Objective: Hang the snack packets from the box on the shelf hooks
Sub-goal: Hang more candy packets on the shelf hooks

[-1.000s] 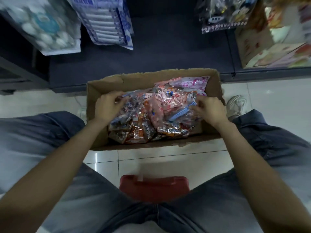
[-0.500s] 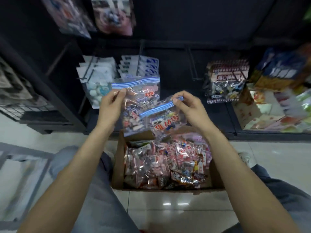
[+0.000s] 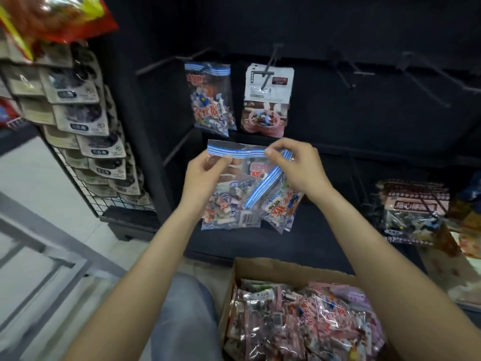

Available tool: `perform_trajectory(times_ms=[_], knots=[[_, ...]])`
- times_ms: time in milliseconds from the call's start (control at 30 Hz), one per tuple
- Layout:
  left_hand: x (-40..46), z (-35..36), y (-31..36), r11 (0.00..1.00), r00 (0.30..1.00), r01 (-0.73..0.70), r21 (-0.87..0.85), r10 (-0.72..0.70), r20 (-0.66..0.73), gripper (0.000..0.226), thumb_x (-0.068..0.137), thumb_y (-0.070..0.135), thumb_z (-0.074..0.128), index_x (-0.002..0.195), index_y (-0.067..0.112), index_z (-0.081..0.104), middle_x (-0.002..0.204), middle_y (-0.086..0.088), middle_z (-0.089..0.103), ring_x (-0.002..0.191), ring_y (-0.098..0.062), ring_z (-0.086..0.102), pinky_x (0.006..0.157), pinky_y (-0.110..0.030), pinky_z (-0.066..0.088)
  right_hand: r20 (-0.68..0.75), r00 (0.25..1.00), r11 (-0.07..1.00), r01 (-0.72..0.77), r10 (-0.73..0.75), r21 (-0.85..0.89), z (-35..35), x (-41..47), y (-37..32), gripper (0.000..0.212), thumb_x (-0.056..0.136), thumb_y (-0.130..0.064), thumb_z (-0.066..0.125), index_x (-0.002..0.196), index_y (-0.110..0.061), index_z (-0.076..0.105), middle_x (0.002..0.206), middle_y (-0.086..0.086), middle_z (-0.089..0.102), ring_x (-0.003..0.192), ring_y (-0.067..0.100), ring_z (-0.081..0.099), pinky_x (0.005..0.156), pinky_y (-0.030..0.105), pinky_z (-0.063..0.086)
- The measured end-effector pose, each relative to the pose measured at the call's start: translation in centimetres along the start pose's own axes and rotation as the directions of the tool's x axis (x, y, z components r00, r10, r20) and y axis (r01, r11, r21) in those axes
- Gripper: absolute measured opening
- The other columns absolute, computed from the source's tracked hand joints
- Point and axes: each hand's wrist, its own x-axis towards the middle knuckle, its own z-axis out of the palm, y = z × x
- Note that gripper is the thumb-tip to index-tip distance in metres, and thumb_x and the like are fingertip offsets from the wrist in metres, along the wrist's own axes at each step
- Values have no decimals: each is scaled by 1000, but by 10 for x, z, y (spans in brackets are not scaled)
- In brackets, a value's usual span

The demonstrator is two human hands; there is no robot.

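dim shelf | bright floor left | edges blurred, wide-angle warped

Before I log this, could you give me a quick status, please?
Both hands, left hand and right hand, pinching blue-striped packets. Matching packet already hooked. Nothing blocking the hooks.

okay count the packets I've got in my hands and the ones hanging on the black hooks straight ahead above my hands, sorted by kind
Blue-striped candy packets in the hands: 2, an upright one pinched at its top by both the left hand and the right hand, and a tilted one behind it.
Blue-striped candy packets hanging: at least 1; any behind it are hidden.
White-topped packet hanging: 1.
Total: 4.
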Motion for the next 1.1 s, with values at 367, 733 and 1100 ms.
perform_trajectory(times_ms=[367, 733, 1100], knots=[[41, -33, 36, 628, 868, -391, 673, 7, 497, 20, 83, 18, 70, 102, 26, 70, 79, 7, 70, 73, -2, 66, 72, -15, 52, 146, 984, 956, 134, -98, -261, 21, 15, -12, 7, 90, -37, 61, 90, -31, 65, 78, -5, 70, 70, 20, 64, 72, 41, 52], [57, -30, -2, 974, 986, 161, 158, -164, 6, 12, 87, 0, 62, 96, 2, 70, 86, -7, 69, 64, -2, 64, 63, -12, 53, 371, 929, 889, 186, -20, -418, 59, -4, -31, 62, 84, -56, 60, 136, -27, 43, 64, 0, 60, 70, 13, 59, 71, 33, 50], [86, -75, 35, 454, 932, -347, 821, 266, 247, 13, 85, 31, 68, 93, 23, 73, 92, 6, 57, 87, -9, 55, 77, -24, 41, 52, 982, 893, 188, -183, -409, 65, 69, -50, 24, 92, -41, 58, 100, -24, 73, 76, -3, 71, 65, 12, 59, 66, 29, 49]])
